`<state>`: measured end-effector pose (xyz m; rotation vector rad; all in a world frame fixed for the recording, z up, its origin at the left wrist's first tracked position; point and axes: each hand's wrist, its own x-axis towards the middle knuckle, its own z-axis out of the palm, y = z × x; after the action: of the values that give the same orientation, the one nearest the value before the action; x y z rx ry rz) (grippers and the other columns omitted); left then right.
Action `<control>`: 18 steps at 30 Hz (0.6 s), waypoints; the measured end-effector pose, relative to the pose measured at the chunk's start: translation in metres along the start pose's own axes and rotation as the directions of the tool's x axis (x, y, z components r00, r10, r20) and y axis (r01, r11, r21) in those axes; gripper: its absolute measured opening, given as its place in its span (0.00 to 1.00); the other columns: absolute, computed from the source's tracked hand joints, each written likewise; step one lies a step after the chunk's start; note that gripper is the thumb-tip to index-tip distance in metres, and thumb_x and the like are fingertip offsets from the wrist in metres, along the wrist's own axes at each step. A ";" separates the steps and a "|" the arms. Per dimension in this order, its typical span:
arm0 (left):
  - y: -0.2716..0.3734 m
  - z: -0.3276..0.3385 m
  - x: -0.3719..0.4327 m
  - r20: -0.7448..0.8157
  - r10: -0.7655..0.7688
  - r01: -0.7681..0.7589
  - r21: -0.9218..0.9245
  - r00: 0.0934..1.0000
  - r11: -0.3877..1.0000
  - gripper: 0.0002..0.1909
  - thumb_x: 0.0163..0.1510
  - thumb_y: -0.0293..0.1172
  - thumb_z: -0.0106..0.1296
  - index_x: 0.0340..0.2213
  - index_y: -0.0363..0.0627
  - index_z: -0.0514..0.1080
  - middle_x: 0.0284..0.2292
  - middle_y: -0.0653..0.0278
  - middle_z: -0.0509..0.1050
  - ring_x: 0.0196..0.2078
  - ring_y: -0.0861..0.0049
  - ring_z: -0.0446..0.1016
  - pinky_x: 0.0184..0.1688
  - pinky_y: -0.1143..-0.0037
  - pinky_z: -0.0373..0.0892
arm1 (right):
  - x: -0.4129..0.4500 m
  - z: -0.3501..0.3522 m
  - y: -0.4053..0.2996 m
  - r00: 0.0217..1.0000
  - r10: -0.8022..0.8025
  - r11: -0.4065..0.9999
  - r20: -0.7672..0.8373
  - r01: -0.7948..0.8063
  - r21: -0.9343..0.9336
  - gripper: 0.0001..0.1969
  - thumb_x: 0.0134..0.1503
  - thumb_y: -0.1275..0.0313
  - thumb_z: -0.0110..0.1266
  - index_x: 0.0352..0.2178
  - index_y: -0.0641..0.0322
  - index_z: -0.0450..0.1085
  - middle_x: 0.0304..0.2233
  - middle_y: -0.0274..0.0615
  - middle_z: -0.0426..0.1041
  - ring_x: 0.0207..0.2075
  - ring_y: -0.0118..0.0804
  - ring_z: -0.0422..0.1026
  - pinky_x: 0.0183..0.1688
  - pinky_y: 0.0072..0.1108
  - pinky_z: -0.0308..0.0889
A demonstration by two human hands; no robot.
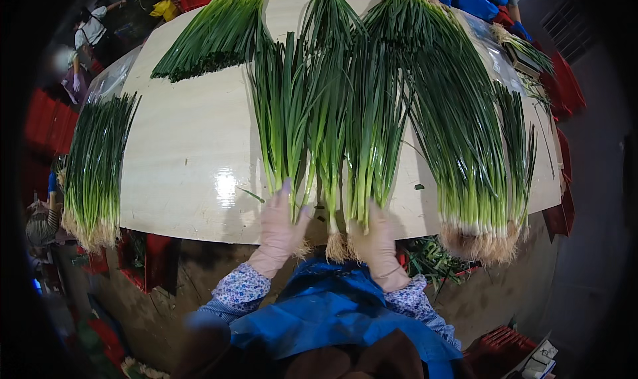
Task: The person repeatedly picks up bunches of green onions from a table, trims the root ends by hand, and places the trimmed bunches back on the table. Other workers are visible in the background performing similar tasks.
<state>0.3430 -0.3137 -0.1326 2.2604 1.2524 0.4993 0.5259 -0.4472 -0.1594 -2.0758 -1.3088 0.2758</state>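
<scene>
Loose green onions (331, 169) with rooted ends toward me lie spread over the middle of a pale tabletop (189, 145). My left hand (281, 227), in a pale pink glove, is at the root ends of the left stalks, fingers apart and thumb to the right. At the right stalks' root ends is my right hand (376, 242), gloved alike and blurred; its grip is hard to make out. Some roots show between the hands. A thick row of green onions (463, 160) lies to the right, and a neat row (97, 165) at the far left.
Across the table lie two more heaps of green onions (219, 35) (408, 20), near people in red and blue gloves. Red plastic crates (50, 122) stand around the table. Below its near edge, cut green leaves (438, 262) fill a container. Clear plastic sheets (491, 55) lie at the right.
</scene>
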 end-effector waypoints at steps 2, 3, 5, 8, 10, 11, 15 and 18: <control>0.033 0.013 0.004 0.182 -0.060 0.081 -0.115 0.982 0.990 0.41 0.55 0.41 0.55 0.62 0.34 0.51 0.51 0.38 0.67 0.54 0.47 0.67 0.55 0.63 0.66 | 0.000 -0.004 0.029 0.978 0.192 0.970 -0.082 -0.202 -0.137 0.31 0.52 0.66 0.60 0.55 0.69 0.61 0.42 0.64 0.73 0.39 0.61 0.74 0.41 0.39 0.70; 0.049 0.020 0.007 0.275 -0.079 0.126 -0.158 0.958 0.979 0.41 0.55 0.42 0.56 0.62 0.33 0.51 0.50 0.38 0.67 0.54 0.46 0.67 0.56 0.64 0.65 | -0.001 -0.006 0.036 0.956 0.274 0.945 -0.104 -0.287 -0.157 0.30 0.51 0.67 0.61 0.54 0.69 0.62 0.41 0.63 0.74 0.38 0.61 0.74 0.41 0.39 0.70; 0.053 0.066 0.012 0.242 -0.102 0.135 -0.123 0.965 0.983 0.44 0.52 0.43 0.59 0.62 0.32 0.52 0.50 0.39 0.68 0.54 0.47 0.67 0.57 0.63 0.65 | 0.008 -0.012 0.034 0.936 0.325 0.944 0.134 -0.330 0.017 0.26 0.52 0.72 0.59 0.51 0.72 0.64 0.40 0.58 0.75 0.37 0.54 0.75 0.41 0.33 0.71; 0.061 0.089 0.033 0.304 -0.167 0.223 -0.161 0.938 0.961 0.45 0.48 0.44 0.62 0.60 0.32 0.55 0.49 0.41 0.70 0.53 0.49 0.69 0.56 0.64 0.65 | 0.014 0.005 0.052 0.859 0.350 0.686 0.374 -0.507 0.523 0.20 0.53 0.77 0.55 0.48 0.72 0.68 0.38 0.47 0.77 0.33 0.41 0.76 0.38 0.27 0.71; 0.056 0.093 0.045 0.309 -0.113 0.197 -0.258 0.944 0.946 0.38 0.48 0.42 0.63 0.55 0.31 0.62 0.46 0.43 0.73 0.50 0.53 0.71 0.53 0.66 0.67 | 0.021 0.004 0.040 0.761 0.349 0.401 0.547 -0.649 0.647 0.17 0.56 0.80 0.53 0.48 0.70 0.69 0.39 0.35 0.76 0.35 0.26 0.73 0.39 0.22 0.70; 0.051 0.091 0.045 0.357 -0.123 0.265 -0.382 0.926 0.885 0.30 0.50 0.36 0.62 0.51 0.30 0.66 0.44 0.48 0.75 0.47 0.60 0.74 0.50 0.69 0.68 | 0.019 0.005 0.036 0.788 0.319 0.402 0.527 -0.616 0.678 0.17 0.56 0.80 0.53 0.49 0.70 0.69 0.39 0.35 0.75 0.36 0.26 0.72 0.40 0.21 0.69; 0.028 0.060 0.060 0.666 -0.018 0.605 -0.666 0.746 0.436 0.24 0.55 0.27 0.57 0.52 0.32 0.66 0.46 0.60 0.74 0.47 0.76 0.73 0.49 0.77 0.69 | 0.021 -0.007 0.017 0.788 0.246 0.308 0.565 -0.616 0.725 0.19 0.58 0.78 0.55 0.52 0.68 0.68 0.40 0.35 0.76 0.40 0.27 0.72 0.45 0.20 0.68; 0.013 0.051 0.050 0.612 0.079 0.607 -0.790 0.787 0.087 0.24 0.56 0.26 0.57 0.52 0.34 0.65 0.43 0.60 0.74 0.44 0.78 0.74 0.47 0.78 0.72 | 0.017 -0.018 0.033 0.773 0.203 0.203 0.600 -0.633 0.747 0.20 0.57 0.76 0.59 0.52 0.66 0.69 0.41 0.37 0.76 0.41 0.29 0.74 0.48 0.22 0.68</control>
<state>0.4048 -0.2900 -0.1624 0.7716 0.6082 0.3276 0.5668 -0.4489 -0.1639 -1.2402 -0.3714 1.4180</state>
